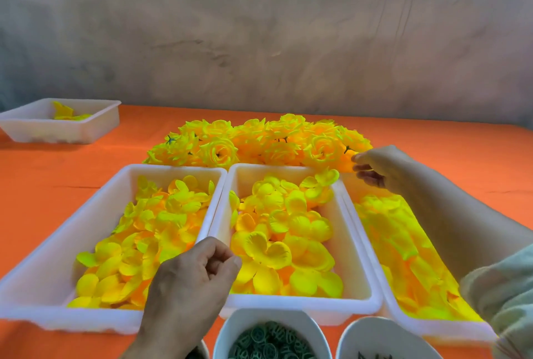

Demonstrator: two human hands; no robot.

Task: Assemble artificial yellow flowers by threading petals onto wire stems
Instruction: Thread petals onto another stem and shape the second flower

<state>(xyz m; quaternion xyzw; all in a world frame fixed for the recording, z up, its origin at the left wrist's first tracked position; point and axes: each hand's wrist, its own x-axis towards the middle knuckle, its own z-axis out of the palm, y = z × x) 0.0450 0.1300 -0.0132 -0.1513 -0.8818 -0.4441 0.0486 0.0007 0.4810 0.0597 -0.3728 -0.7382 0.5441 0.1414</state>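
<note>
Backdrop is a grey, mottled plaster wall (259,27). The counter (43,165) wears a smooth orange cloth.

Far left, well apart from the rest: a small white plastic tray (95,125), shallow and rectangular, holding a few yellow petals (65,112).

Nearer, three long white trays sit side by side, their walls touching. The left tray (57,318) is heaped with loose fabric petal pieces (161,223), yellow shading to orange, lobed and slightly cupped.

The left hand (196,275) hangs over the seam between the left and middle trays, back of the hand up and wrist low. Its grip is drawn in, thumb close against the curled fingertips. Cannot tell whether anything small is pinched there.

The middle tray (288,305) holds larger, rounder petal pieces (288,229).

Behind the trays lies a pile of finished yellow flowers (259,142), rose-shaped, some showing dark green bases.

At the near edge, a white bowl (230,330) is full of green plastic rings (268,341). A second bowl (354,335) sits just beside it, contents mostly cut off.

The right tray (450,332) carries flatter petals (403,243), partly hidden by the forearm.

The right hand (383,168) reaches across that tray to the right end of the flower pile, fingers half bent with tips at a flower's edge. Whether it has hold of the flower is unclear. A pale sleeve (501,295) shows at far right.
</note>
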